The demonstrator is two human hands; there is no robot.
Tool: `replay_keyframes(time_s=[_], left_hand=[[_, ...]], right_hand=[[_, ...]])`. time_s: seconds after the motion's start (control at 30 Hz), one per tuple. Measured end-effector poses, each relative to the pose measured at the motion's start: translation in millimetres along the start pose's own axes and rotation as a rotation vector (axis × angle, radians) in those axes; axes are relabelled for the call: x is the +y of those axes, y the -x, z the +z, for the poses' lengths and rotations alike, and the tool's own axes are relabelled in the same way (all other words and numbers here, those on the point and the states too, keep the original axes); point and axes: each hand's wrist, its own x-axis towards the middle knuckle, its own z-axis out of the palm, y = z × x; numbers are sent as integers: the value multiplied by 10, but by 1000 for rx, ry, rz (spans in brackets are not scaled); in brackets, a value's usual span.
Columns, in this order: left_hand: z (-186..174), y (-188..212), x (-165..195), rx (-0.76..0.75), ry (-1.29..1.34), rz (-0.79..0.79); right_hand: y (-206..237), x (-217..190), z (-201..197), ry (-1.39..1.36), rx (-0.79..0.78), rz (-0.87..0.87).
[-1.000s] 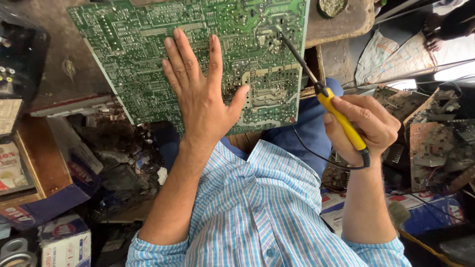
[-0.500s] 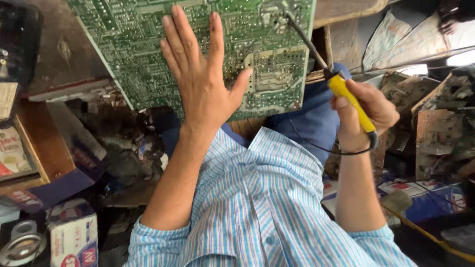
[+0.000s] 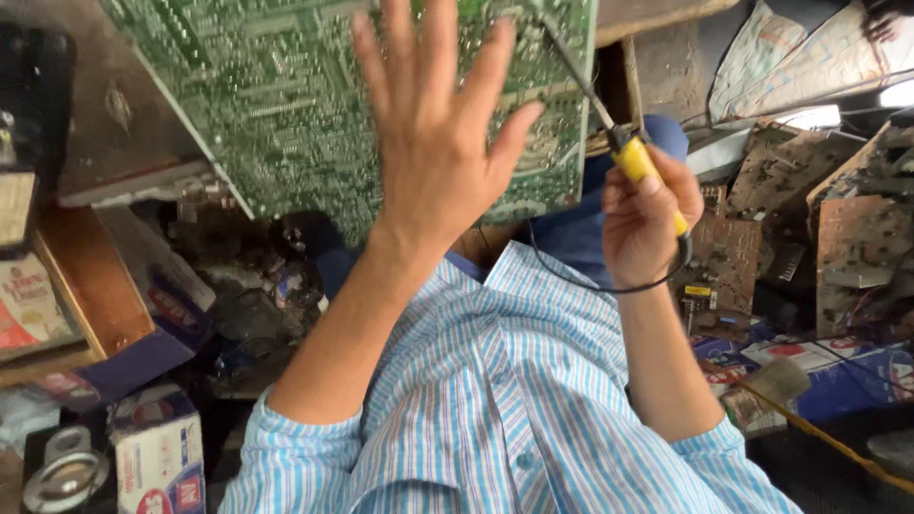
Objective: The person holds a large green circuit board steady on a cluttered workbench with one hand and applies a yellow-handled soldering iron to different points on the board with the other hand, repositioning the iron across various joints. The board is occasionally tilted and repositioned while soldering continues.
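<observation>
Green circuit board (image 3: 286,105) under left hand (image 3: 433,143), flat and fingers spread wide; yellow-handled soldering iron (image 3: 633,157) gripped in right hand (image 3: 643,214), tip at board's edge beside left thumb; solder joints unreadable, extent of work completed not determinable.

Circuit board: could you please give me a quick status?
Left hand flat on green circuit board. Right hand grips yellow-handled soldering iron, tip at board. Nothing between.
</observation>
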Motion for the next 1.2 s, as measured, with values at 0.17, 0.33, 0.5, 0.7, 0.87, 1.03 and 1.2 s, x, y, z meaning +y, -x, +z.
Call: replay_keyframes(time_s=[0.17, 0.33, 0.5, 0.7, 0.87, 1.03, 1.2], left_hand=[[60, 171, -35, 53, -47, -77], [119, 313, -111, 18, -81, -133], [207, 381, -188, 39, -96, -112], [182, 335, -138, 32, -75, -125], [179, 331, -139, 29, -87, -121], [210, 355, -156, 31, -67, -128], [235, 346, -188, 53, -85, -104]], right_hand=[[-46, 29, 39, 29, -3, -8], [-77, 39, -9, 91, -59, -51], [-45, 48, -39, 171, -70, -70], [17, 43, 17, 242, -75, -137], [8, 33, 23, 234, -68, -141], [7, 5, 35, 244, -88, -157], [2, -12, 52, 296, -102, -190]])
